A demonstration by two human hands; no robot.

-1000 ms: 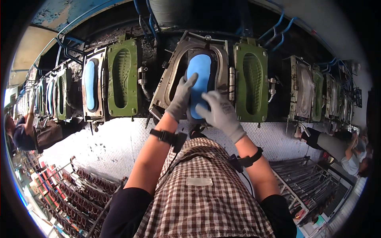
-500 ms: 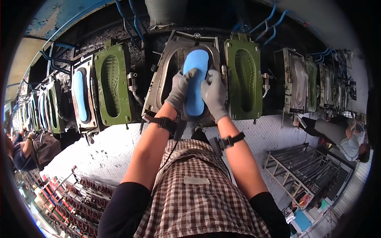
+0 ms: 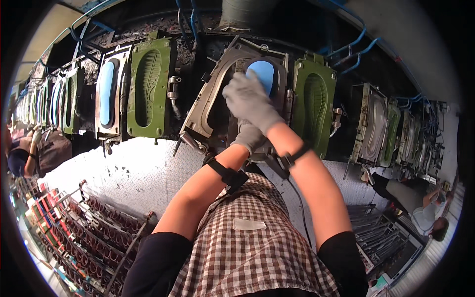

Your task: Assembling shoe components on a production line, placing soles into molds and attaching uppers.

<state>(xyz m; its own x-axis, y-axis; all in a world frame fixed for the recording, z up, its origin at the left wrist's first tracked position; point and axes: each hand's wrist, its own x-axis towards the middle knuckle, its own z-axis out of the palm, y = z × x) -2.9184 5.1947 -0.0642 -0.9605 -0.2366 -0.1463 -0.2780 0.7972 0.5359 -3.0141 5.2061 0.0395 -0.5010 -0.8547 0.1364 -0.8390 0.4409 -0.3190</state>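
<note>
The right hand (image 3: 250, 99) partly covers a blue insole (image 3: 263, 74).

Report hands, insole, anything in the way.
Right hand crossed in front of left hand; grips unclear. Blue insole: far end showing. Hands block view of the rest.

The right hand (image 3: 251, 100) lay ahead of the left hand (image 3: 250, 136), partly covering it; both forearms (image 3: 319, 185) slanted inward, wrists (image 3: 275, 124) close.
</note>
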